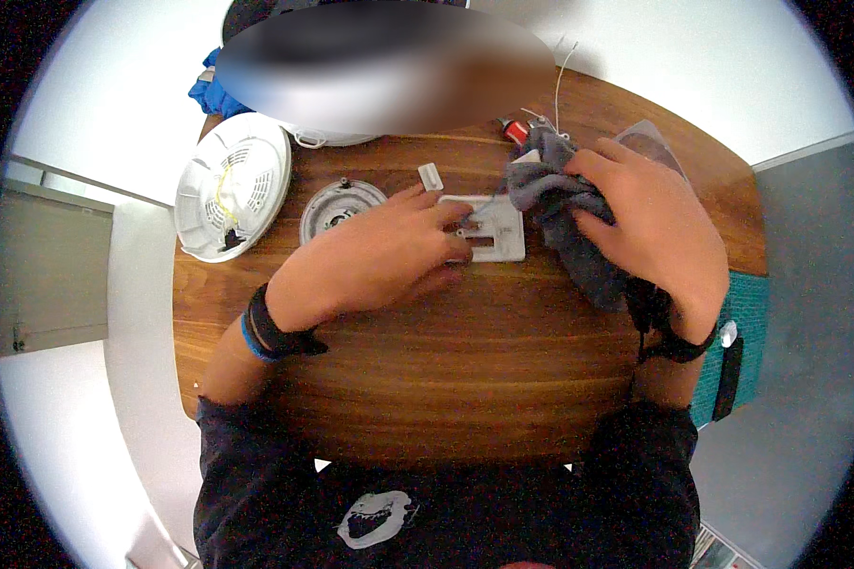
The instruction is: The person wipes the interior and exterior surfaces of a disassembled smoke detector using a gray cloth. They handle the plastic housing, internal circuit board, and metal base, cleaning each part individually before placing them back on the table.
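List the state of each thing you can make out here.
Grey cloth: crumpled, gripped by right hand.
White slotted plate: lying flat, partly covered by left hand.
Round vented cover: inner side showing.
Round disc: lying flat, partly hidden.
Small white piece: lying askew near left fingertips.
White cable: bent.
Red object: partly hidden.

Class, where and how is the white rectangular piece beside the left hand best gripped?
Probably pinch the white rectangular piece at its near right corner, from the person's side: its straight edges lie uncovered there, while the left hand overlaps the left end and grey cloth crowds the far right.
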The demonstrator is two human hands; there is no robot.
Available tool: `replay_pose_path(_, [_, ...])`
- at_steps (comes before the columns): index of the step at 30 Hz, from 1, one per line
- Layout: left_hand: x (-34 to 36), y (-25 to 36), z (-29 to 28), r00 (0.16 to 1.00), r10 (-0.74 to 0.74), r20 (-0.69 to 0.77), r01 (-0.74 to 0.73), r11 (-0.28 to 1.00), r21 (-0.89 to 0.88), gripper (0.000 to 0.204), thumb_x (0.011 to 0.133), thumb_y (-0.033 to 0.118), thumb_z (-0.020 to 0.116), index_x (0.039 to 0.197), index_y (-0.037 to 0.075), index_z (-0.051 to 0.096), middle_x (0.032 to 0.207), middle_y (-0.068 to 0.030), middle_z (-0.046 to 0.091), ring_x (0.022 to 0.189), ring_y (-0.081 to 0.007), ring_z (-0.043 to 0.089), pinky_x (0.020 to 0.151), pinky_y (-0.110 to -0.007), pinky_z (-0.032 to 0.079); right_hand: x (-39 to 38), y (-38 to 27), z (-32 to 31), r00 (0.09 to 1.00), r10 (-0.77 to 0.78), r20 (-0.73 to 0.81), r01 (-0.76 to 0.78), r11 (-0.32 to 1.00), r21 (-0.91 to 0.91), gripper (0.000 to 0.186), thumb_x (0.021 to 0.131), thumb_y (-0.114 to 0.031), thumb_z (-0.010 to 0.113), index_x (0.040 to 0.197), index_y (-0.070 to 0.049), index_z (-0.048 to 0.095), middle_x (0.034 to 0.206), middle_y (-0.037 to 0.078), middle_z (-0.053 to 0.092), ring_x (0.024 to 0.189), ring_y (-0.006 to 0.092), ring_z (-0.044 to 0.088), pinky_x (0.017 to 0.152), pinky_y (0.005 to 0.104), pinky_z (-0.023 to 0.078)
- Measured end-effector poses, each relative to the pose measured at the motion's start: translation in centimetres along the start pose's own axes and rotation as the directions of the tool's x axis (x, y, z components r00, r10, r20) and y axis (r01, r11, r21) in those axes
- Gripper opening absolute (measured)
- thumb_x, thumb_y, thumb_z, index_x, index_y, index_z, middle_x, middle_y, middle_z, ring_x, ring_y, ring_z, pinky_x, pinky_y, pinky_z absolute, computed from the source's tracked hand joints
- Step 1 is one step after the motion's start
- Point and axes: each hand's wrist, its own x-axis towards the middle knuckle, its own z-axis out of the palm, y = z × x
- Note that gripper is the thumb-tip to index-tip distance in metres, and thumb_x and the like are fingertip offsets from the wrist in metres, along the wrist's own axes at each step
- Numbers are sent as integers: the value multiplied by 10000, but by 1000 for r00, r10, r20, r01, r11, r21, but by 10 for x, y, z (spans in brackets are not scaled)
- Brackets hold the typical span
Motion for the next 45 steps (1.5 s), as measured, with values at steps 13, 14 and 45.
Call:
replay_pose_path(13, [-9,2,-1,968,-154,-199,183,974,134,573,965,265,764,1482,93,588,1607,-278,479,1416,-501,538,1170,-562,483,-5,-10,-12,972,-222,-81,234,951,204,450,731,-35,861,1078,-23,576,1135,184,584,1018,469,636,853,521,517])
replay_pose_path(14, [-11,0,-11,972,-128,-200,155,979,129,570,958,266,771,1468,82,597,1599,-266,497,1413,-490,547,1165,-553,489,-4,-12,-9,979,-200,-40,204,947,247,467,736,-20,852,1100,-28,561,1164,189,583,1037,476,641,861,528,519])
replay_pose_path(45, [-20,-5,-51,986,-53,-155,11,966,-258,435,916,47,705,1334,17,590,1221,-215,668,1193,-483,650,971,-545,540,1,-15,4,978,-108,178,88,989,114,461,916,9,578,1369,-63,618,1246,244,692,978,471,740,845,569,605])
